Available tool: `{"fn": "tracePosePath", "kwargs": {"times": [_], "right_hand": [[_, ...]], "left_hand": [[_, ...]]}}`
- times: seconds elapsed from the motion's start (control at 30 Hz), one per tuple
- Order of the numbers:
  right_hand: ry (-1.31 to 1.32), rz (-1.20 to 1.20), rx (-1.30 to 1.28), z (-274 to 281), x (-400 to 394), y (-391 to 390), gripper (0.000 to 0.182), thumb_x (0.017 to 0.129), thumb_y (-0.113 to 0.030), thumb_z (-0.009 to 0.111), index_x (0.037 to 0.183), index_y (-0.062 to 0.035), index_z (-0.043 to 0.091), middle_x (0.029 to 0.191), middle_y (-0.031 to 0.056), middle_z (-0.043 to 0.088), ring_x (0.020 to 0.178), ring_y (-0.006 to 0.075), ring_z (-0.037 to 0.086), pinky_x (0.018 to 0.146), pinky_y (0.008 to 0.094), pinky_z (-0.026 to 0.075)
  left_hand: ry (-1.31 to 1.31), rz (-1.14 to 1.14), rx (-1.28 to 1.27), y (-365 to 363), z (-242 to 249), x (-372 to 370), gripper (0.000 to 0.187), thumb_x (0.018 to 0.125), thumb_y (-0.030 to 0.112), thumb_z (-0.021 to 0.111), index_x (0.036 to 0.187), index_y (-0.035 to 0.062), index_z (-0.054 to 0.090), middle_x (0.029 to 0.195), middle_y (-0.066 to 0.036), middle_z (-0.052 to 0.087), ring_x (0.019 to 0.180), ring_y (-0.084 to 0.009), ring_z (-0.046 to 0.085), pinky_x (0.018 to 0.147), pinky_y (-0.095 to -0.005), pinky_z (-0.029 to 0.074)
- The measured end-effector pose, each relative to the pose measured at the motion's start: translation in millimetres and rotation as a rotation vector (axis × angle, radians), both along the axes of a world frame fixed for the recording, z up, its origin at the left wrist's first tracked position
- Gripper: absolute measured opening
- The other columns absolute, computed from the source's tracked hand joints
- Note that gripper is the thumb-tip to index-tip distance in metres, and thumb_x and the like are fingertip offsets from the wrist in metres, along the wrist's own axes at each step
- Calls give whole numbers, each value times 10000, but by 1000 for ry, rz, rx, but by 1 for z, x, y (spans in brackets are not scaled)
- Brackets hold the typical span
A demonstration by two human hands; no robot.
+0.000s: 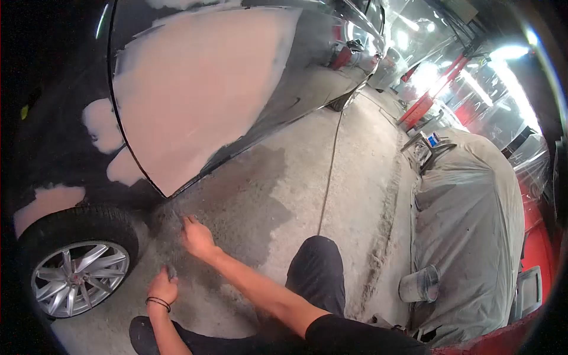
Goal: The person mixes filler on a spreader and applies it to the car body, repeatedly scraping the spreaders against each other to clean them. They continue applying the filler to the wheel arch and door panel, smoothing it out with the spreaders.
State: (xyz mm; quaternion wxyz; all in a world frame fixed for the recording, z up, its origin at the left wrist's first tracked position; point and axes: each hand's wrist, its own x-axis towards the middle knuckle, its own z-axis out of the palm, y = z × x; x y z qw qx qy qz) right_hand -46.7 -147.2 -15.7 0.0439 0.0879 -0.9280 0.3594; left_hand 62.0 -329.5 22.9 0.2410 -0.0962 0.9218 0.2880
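Observation:
My left hand [163,287], with dark bands at the wrist, is closed beside the car's rear wheel [80,275]. A small greyish piece [171,272] shows at its fingertips, too small to name. My right hand [199,238] is held a little higher and further right, just below the lower corner of the car door. Its fingers are curled together, and I cannot make out what is in them. The dark car door [319,77] carries a broad patch of pinkish filler [198,83]. Smaller filler patches [102,125] lie on the panel behind the door seam.
Concrete floor [302,177] with a dark damp-looking stain runs beside the car. At the right, a grey sheet [467,231] drapes a large shape, with a bucket [419,285] next to it. Red posts [423,106] and bright lamps stand further back. My right knee [318,269] is bent.

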Motion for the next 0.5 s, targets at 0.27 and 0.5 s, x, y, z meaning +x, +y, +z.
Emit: {"fn": "tracePosePath", "kwargs": {"times": [0.27, 0.5], "right_hand": [[-477, -189, -901, 55, 22, 45, 394, 1078, -373, 640, 1283, -36, 648, 1140, 93, 726, 994, 226, 726, 807, 432, 603], [-586, -338, -1328, 97, 73, 33, 340, 1028, -231, 737, 1314, -90, 620, 1145, 43, 736, 1026, 177, 731, 804, 388, 610]], "left_hand": [[368, 641, 681, 9, -23, -13, 633, 1043, 393, 663, 1455, -77, 564, 1336, -216, 706, 1198, -345, 684, 1023, -430, 513], [403, 871, 1165, 61, 11, 1, 523, 1066, 393, 690, 1377, -24, 638, 1281, -108, 706, 1106, -201, 661, 938, -359, 538]]}}
